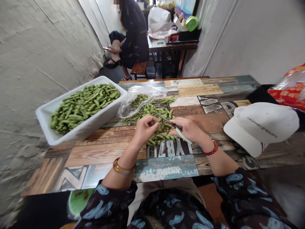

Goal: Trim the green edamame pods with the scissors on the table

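Note:
My right hand [188, 128] grips a pair of scissors [165, 119] with pale green handles, its dark blades pointing left and away from me. Close to the blades, the thumb and fingers of my left hand [145, 128] are pinched on what looks like an edamame pod, mostly covered by the fingers. Under and around both hands lies a loose pile of green edamame pods [152, 142] on the table. Behind my left hand, a clear plastic bag [130, 105] lies crumpled, with small green trimmings about it.
At the left, a white plastic tub [78, 136] holds many pods. A white cap [264, 125] rests at the right, by a red and clear package [289, 87]. Beyond the wood-patterned table [100, 152], a person [134, 35] sits on a stool near another table with bags.

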Demonstrator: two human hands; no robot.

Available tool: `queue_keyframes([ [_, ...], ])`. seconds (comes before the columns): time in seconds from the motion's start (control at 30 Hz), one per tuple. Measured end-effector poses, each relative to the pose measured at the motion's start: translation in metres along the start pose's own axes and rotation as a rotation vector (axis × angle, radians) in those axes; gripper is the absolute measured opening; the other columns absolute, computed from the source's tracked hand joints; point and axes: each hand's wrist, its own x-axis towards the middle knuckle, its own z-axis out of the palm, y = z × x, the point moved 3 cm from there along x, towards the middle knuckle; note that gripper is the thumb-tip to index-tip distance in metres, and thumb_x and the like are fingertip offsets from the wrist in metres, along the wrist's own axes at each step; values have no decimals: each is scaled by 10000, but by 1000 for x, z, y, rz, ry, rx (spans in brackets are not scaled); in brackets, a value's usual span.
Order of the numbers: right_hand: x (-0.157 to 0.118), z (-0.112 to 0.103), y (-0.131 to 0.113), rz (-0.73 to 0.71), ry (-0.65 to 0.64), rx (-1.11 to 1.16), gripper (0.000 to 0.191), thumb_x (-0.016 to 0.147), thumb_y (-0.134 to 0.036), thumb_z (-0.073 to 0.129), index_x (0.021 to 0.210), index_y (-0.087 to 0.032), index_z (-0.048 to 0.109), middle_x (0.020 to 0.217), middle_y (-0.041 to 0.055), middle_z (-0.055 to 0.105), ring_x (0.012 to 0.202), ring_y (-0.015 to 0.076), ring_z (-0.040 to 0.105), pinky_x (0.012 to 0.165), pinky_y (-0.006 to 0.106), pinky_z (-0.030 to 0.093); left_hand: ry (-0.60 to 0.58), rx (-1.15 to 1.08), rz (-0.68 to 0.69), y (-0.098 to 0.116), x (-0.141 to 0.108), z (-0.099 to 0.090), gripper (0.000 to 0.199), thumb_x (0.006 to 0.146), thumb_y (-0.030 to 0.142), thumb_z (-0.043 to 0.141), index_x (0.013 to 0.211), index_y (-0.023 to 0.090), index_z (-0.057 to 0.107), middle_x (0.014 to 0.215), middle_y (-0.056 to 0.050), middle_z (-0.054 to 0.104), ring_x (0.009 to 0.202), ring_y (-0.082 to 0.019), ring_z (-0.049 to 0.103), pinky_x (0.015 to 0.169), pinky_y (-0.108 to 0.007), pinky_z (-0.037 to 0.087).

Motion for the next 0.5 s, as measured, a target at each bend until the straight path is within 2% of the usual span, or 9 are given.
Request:
queue_keyframes([
  [0.13,0,-4,7,62,147,33,399,883,-455,674,1174,-185,633,916,75,678,818,218,660,744,335,538,-73,-436,-225,-2,-3,5,196,741,305,729,758,152,608,621,34,519,556,-72,433,541,-209,323],
  [0.23,0,-2,7,42,207,35,470,866,-478,685,1220,-181,602,940,86,658,840,230,657,766,363,555,-74,-644,-324,0,-5,6,277,692,318,782,803,153,588,669,15,587,578,-73,508,565,-197,391],
  [0.33,0,1,4,9,199,33,516,844,-502,701,1235,-187,583,1035,112,643,896,245,652,800,390,567,-75,-704,-335,1,-6,7,320,675,331,802,807,156,569,708,2,620,598,-78,548,585,-201,430],
  [0.5,-1,6,-4,-12,106,13,562,840,-491,708,1300,-210,548,1117,121,631,994,270,645,863,419,566,-102,-646,-270,1,-7,10,301,694,348,802,839,153,625,711,1,628,649,-100,576,625,-223,450],
])
